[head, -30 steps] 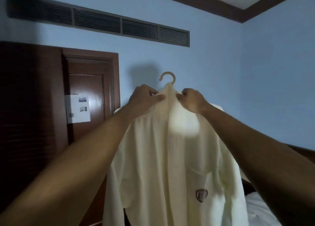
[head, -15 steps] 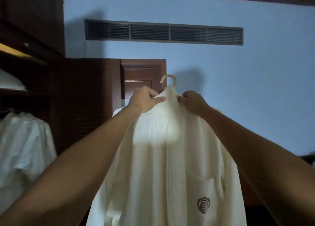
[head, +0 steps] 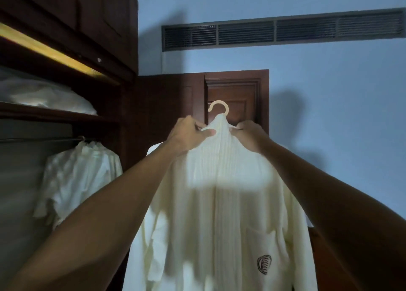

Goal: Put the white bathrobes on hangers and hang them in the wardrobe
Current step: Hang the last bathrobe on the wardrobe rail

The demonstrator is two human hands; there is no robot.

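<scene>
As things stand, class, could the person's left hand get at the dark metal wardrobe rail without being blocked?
Probably yes, once freed: the left hand grips the cream bathrobe on its hanger. The rail lies open to the left, with only another hung white robe on it.

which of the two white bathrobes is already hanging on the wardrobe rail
The bathrobe on the left, inside the wardrobe. The other bathrobe is on a hanger that hooks onto nothing, gripped by the left hand and right hand.
</scene>
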